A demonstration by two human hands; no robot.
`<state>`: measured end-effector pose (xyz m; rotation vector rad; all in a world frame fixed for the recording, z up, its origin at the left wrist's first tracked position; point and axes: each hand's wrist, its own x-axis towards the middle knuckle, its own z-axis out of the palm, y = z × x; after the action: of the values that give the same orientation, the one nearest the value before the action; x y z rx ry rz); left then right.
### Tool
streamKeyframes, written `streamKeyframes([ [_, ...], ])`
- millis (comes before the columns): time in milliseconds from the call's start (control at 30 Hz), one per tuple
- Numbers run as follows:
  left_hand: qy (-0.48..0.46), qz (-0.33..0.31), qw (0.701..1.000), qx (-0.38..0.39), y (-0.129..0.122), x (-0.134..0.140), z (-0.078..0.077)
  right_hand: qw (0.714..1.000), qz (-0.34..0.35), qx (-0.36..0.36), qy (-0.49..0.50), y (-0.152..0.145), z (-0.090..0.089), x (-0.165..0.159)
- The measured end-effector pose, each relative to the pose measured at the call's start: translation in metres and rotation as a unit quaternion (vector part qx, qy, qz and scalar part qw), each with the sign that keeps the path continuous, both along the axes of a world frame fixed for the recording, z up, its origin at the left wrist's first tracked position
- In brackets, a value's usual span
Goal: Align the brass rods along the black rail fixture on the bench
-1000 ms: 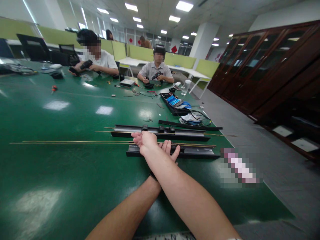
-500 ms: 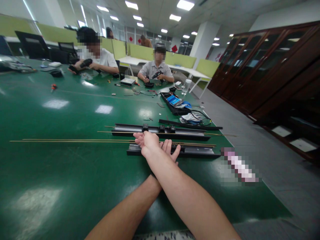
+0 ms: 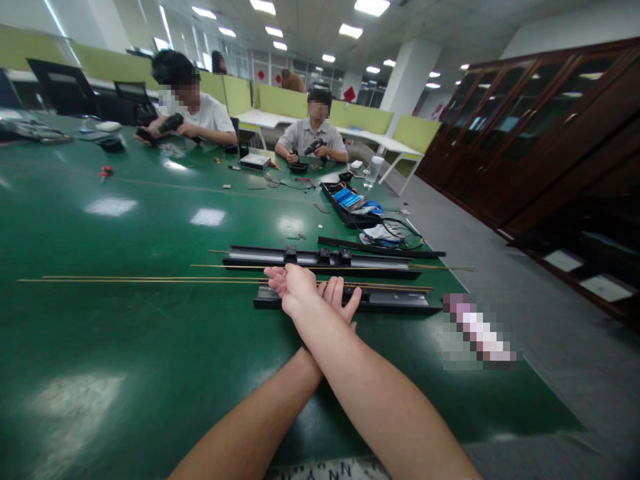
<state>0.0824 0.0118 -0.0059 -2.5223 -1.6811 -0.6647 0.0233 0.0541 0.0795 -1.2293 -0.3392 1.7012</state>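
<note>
My forearms are crossed, the right one over the left. My right hand point(image 3: 295, 288) is open, its fingers pointing left above the near black rail point(image 3: 400, 305) and the thin brass-coloured rods point(image 3: 150, 280). Partly hidden beneath my right wrist, my left hand point(image 3: 344, 300) lies open over the same rail, fingers spread. Nothing shows in either hand; whether they press on the rods, I cannot tell. Just beyond lies a second black rail point(image 3: 260, 257) with several small black blocks point(image 3: 324, 257) on it and another thin rod along its front.
A black strip point(image 3: 380, 247) lies behind the rails. Farther back are a black tray point(image 3: 345, 213) with blue parts, a cable bundle point(image 3: 387, 235) and a clear cup point(image 3: 373, 172). Two people sit across the green table point(image 3: 150, 373), holding dark tools. A blurred-out object point(image 3: 480, 328) lies at right.
</note>
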Motion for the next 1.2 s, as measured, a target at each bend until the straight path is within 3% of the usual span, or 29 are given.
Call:
streamKeyframes([
  [933,-0.001,-0.009,1.000,-0.003,0.001,-0.001,-0.004,0.999,-0.010,0.039,0.013,-0.003,-0.001,-0.001],
  [1200,0.009,-0.003,1.000,-0.008,-0.002,-0.001,0.002,0.998,-0.026,0.059,0.009,-0.002,-0.005,0.003],
])
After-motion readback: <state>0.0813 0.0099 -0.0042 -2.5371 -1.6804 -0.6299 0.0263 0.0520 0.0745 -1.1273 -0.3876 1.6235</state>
